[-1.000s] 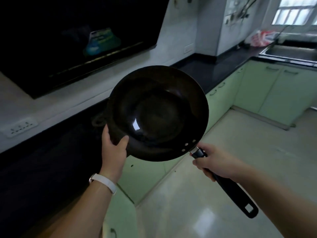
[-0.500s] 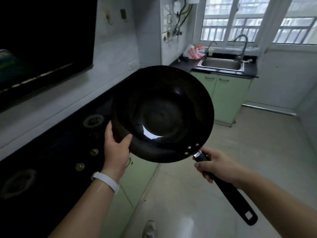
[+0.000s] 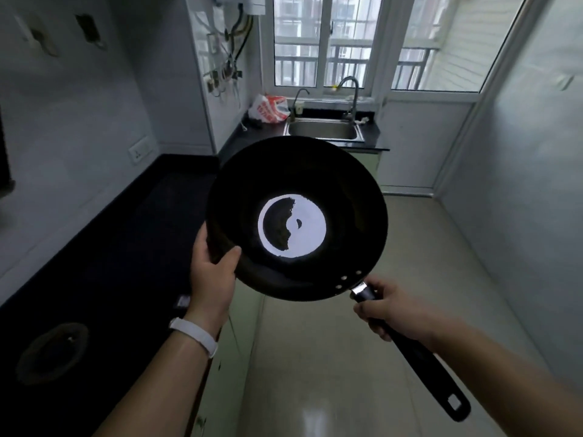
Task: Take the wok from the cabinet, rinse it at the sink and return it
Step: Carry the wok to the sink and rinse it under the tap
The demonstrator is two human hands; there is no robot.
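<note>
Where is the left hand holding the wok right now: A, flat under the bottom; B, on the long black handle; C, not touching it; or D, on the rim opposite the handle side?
D: the left hand pinches the rim of the wok, while the right hand grips the handle.

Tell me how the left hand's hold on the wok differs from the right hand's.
The left hand pinches the wok at its rim, thumb inside the bowl; the right hand wraps around the black handle. The left wrist wears a white band; the right wrist is bare. Both hands are closed on the wok.
</note>
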